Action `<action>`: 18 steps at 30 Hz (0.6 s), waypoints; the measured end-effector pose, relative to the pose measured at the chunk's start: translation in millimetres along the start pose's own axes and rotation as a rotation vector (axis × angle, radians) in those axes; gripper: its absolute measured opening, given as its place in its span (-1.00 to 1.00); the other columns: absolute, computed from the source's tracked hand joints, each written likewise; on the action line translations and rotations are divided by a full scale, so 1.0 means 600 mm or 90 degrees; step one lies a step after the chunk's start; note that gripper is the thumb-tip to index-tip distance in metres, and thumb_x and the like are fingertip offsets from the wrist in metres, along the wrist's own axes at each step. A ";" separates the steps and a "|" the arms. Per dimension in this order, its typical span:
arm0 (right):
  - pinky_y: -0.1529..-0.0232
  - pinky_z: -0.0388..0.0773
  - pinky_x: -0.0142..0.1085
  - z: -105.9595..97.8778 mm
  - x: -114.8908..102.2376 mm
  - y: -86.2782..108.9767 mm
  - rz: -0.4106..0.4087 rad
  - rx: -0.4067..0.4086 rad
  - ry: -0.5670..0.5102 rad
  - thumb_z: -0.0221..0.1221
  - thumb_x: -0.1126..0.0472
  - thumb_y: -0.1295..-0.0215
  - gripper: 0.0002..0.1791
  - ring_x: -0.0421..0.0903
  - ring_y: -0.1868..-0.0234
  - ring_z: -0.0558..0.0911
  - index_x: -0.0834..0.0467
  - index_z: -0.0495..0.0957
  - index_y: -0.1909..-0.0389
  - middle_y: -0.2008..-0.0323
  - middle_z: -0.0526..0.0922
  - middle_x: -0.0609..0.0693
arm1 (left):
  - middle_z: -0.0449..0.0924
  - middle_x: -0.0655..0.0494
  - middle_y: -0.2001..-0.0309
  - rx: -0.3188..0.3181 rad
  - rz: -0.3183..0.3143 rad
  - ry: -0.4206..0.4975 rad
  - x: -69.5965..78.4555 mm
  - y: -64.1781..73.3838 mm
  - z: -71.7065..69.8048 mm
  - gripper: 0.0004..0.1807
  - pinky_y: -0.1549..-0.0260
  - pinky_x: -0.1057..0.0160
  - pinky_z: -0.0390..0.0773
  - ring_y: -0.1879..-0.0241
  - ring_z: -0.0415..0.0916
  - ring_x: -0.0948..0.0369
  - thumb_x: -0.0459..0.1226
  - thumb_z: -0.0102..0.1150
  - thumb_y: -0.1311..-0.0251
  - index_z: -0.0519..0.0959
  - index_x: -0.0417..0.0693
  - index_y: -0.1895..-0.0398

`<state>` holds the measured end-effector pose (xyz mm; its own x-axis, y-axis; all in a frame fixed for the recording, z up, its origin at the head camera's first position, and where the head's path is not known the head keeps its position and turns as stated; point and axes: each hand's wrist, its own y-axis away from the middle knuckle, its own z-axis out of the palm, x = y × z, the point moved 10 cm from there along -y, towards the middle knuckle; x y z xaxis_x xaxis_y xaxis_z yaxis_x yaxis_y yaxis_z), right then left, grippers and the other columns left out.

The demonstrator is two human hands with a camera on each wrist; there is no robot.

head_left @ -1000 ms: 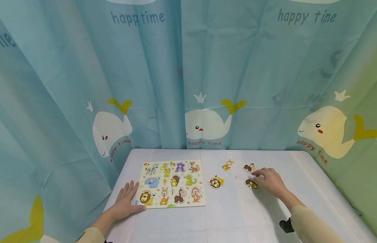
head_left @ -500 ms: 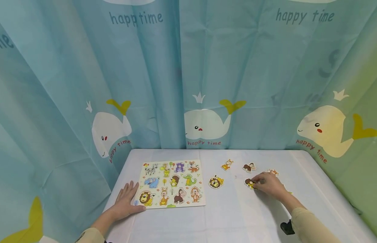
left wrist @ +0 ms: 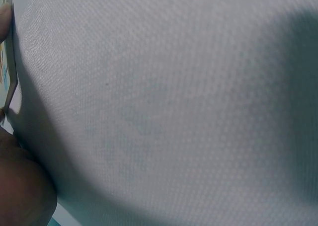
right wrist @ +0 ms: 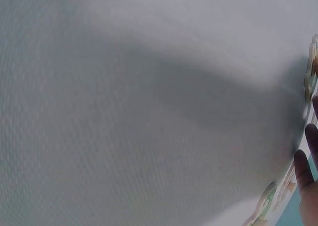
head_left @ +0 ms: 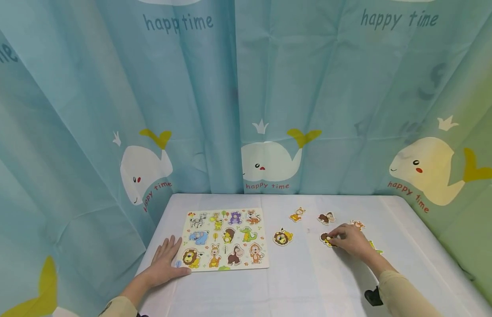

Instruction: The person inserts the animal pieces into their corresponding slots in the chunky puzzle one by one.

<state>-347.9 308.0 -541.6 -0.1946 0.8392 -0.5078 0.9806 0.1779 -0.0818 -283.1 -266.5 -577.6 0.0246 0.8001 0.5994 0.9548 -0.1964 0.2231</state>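
Observation:
A flat animal puzzle board (head_left: 226, 268) lies at the left of the table, with rows of cartoon animals. My left hand (head_left: 162, 263) rests at its left edge, fingers straight and thumb at the lower corner; the left wrist view catches only part of that hand (left wrist: 25, 191). Over to the right, the thumb and fingertips of my right hand (head_left: 353, 241) pinch the hedgehog puzzle piece (head_left: 324, 238), which looks to be on or just above the cloth. Its right side is hidden by the fingers. In the right wrist view only some fingers (right wrist: 302, 169) show.
Other loose pieces lie around the right hand: a lion (head_left: 282, 237), a kangaroo (head_left: 297, 215), a gorilla (head_left: 326, 217), an orange animal (head_left: 357, 225) and a partly hidden green piece (head_left: 375, 247). A white cloth covers the table (head_left: 293, 281). Behind hangs a blue whale-print curtain (head_left: 206, 88).
My right hand has moved slightly down and left, from between the gorilla and hedgehog pieces onto the hedgehog piece. That uncovers the orange and green pieces. The left hand has stayed put.

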 end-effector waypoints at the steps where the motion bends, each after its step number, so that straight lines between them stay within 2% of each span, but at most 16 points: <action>1: 0.08 0.53 0.05 0.000 0.000 0.001 0.000 0.000 0.000 0.47 0.14 -0.19 -0.88 0.00 0.13 0.59 0.06 0.79 0.28 0.25 0.66 -0.08 | -0.36 -0.40 -0.60 0.001 0.002 0.000 0.001 0.000 0.000 0.29 -0.48 -0.29 -0.47 -0.56 -0.54 -0.32 0.15 0.47 -0.06 -0.07 -0.30 -0.62; 9: 0.08 0.54 0.08 -0.002 -0.004 0.001 -0.015 0.014 0.006 0.47 0.14 -0.19 -0.89 0.04 0.13 0.61 0.05 0.78 0.30 0.24 0.68 -0.07 | -0.35 -0.42 -0.60 0.004 0.006 0.002 0.004 0.004 -0.003 0.30 -0.48 -0.29 -0.46 -0.56 -0.52 -0.32 0.14 0.49 -0.04 -0.06 -0.32 -0.61; 18: 0.06 0.52 0.09 -0.002 -0.004 0.001 -0.003 0.018 0.010 0.46 0.17 -0.18 -0.89 0.07 0.12 0.60 0.05 0.79 0.28 0.25 0.67 -0.05 | -0.35 -0.42 -0.59 0.005 0.010 0.005 0.005 0.002 -0.003 0.29 -0.48 -0.29 -0.47 -0.56 -0.53 -0.33 0.14 0.49 -0.04 -0.06 -0.33 -0.61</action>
<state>-346.6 306.6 -539.5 -0.1996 0.8464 -0.4937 0.9798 0.1674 -0.1092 -282.1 -265.5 -574.2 0.0364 0.7922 0.6091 0.9567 -0.2038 0.2079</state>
